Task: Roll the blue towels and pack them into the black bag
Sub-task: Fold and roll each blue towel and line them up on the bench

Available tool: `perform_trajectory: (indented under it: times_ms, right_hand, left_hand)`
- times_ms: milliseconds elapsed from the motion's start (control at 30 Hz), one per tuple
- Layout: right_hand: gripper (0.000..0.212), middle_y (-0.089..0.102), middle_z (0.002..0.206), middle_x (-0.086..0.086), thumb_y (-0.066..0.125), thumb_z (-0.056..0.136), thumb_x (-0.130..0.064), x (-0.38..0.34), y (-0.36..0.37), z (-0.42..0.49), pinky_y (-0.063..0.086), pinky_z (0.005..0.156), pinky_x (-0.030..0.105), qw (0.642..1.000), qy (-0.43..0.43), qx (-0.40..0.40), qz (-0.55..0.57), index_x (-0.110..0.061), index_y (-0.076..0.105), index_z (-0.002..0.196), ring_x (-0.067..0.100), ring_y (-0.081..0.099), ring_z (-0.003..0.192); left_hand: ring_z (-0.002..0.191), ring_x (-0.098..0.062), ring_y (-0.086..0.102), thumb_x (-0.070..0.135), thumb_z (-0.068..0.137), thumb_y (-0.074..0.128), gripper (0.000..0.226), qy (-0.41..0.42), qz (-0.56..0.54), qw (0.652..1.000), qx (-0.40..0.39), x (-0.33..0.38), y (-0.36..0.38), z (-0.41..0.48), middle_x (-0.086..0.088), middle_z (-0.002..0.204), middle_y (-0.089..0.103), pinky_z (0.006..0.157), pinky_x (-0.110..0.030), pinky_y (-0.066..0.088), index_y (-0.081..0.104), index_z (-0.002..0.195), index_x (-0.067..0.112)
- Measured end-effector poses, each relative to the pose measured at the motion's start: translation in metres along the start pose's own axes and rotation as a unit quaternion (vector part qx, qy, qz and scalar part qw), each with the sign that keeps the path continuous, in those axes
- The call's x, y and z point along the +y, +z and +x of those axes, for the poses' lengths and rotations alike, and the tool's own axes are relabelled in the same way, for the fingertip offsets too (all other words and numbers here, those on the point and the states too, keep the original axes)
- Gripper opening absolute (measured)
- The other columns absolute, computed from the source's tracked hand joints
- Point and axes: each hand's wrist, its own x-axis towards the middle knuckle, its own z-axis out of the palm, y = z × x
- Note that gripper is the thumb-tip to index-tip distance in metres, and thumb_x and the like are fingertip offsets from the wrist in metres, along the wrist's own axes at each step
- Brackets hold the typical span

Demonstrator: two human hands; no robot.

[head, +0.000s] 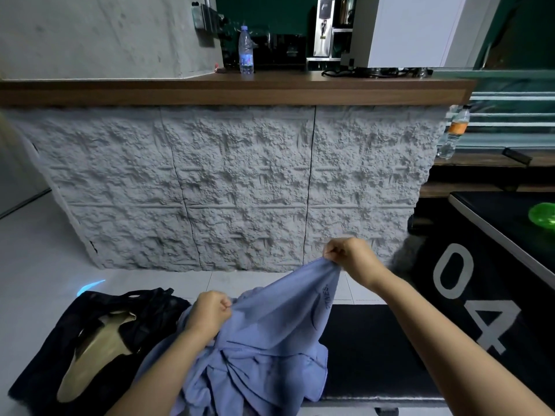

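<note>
Here, we hold a blue towel (279, 319) up by its top edge, the rest bunched below. To roll it well, we should pull that edge taut and lay it flat on the black surface (375, 349). Our right hand (351, 259) pinches one corner, raised forward. Our left hand (210, 313) pinches the other, lower down, beside the black bag (99, 310).
</note>
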Motion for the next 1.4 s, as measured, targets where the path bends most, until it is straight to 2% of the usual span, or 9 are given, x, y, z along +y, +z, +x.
perform_trajectory:
  times_ms: [167,233,333,500,733,1033,1200,1300,1400]
  right_hand:
    - [0.032,0.063,0.067,0.002,0.063,0.08,0.01,0.024,-0.021,-0.01,0.044,0.065,0.021,0.997,0.068,0.003,0.021,-0.018,0.063,0.064,0.003,0.056,0.059]
    - [0.028,0.062,0.068,0.003,0.066,0.08,0.01,0.011,-0.022,-0.013,0.045,0.065,0.02,0.991,0.065,-0.03,0.113,-0.015,0.064,0.068,-0.004,0.055,0.056]
    - [0.011,0.064,0.076,0.002,0.07,0.078,0.004,-0.032,-0.015,-0.007,0.049,0.069,0.017,0.98,-0.005,-0.041,0.194,-0.007,0.069,0.079,0.0,0.059,0.065]
    - [0.016,0.066,0.084,0.007,0.073,0.078,-0.002,-0.075,0.001,0.008,0.05,0.074,0.025,0.984,-0.106,0.007,0.142,-0.015,0.065,0.079,0.015,0.061,0.073]
    - [0.017,0.063,0.079,-0.005,0.068,0.082,0.0,-0.062,0.008,0.004,0.043,0.069,0.007,0.988,-0.119,0.045,0.089,-0.01,0.066,0.097,-0.003,0.058,0.071]
    - [0.012,0.064,0.075,-0.005,0.064,0.086,-0.001,-0.044,-0.011,-0.005,0.046,0.066,0.015,0.962,-0.051,0.132,0.234,-0.013,0.065,0.088,0.0,0.056,0.067]
    - [0.014,0.065,0.079,0.0,0.063,0.085,0.004,-0.013,-0.039,-0.012,0.046,0.068,0.013,0.949,-0.001,0.218,0.229,-0.009,0.064,0.092,-0.01,0.058,0.064]
    - [0.02,0.065,0.076,-0.002,0.067,0.084,-0.001,0.007,-0.051,-0.018,0.044,0.068,0.019,0.975,0.016,0.171,0.139,-0.02,0.063,0.077,-0.002,0.059,0.067]
    - [0.017,0.061,0.095,-0.006,0.071,0.082,-0.006,-0.012,-0.041,-0.021,0.045,0.08,0.025,0.989,-0.039,0.046,0.136,-0.022,0.065,0.078,0.014,0.06,0.089]
  left_hand:
    - [0.073,-0.017,0.052,0.001,0.082,0.064,0.013,-0.106,-0.184,0.97,0.121,0.007,-0.018,0.007,-0.012,0.066,0.055,0.071,-0.031,0.046,0.066,0.071,0.007]
    - [0.077,-0.017,0.058,0.004,0.085,0.065,0.006,-0.054,-0.266,0.953,0.135,0.038,-0.036,0.014,-0.01,0.081,0.065,0.077,-0.028,0.048,0.069,0.088,0.004]
    - [0.066,-0.001,0.058,-0.001,0.082,0.065,0.014,0.081,-0.282,0.95,0.106,0.101,-0.055,0.013,0.004,0.074,0.065,0.066,-0.008,0.045,0.068,0.085,0.013]
    - [0.064,-0.001,0.057,0.002,0.078,0.071,0.014,0.167,-0.258,0.948,0.079,0.162,-0.063,0.001,0.003,0.073,0.066,0.067,-0.018,0.048,0.07,0.08,0.015]
    - [0.066,-0.009,0.059,0.003,0.077,0.072,0.011,0.104,-0.303,0.946,0.039,0.154,-0.056,-0.008,-0.002,0.072,0.067,0.065,-0.019,0.05,0.069,0.076,0.013]
    - [0.058,-0.006,0.053,0.006,0.073,0.07,0.009,-0.017,-0.198,0.98,0.031,0.115,0.005,-0.025,0.007,0.056,0.057,0.056,-0.017,0.038,0.072,0.081,0.002]
    - [0.076,-0.012,0.058,0.006,0.078,0.067,0.007,-0.071,-0.213,0.971,0.079,0.077,0.004,-0.016,-0.001,0.063,0.066,0.06,-0.024,0.037,0.072,0.073,0.007]
    - [0.072,-0.012,0.06,0.001,0.082,0.064,0.014,-0.062,-0.338,0.931,0.127,0.078,-0.023,-0.005,0.009,0.066,0.064,0.063,-0.019,0.044,0.067,0.074,0.013]
    - [0.059,0.005,0.055,0.003,0.084,0.065,0.019,0.044,-0.342,0.933,0.104,0.114,-0.041,-0.001,0.011,0.065,0.066,0.065,-0.017,0.044,0.068,0.072,0.018]
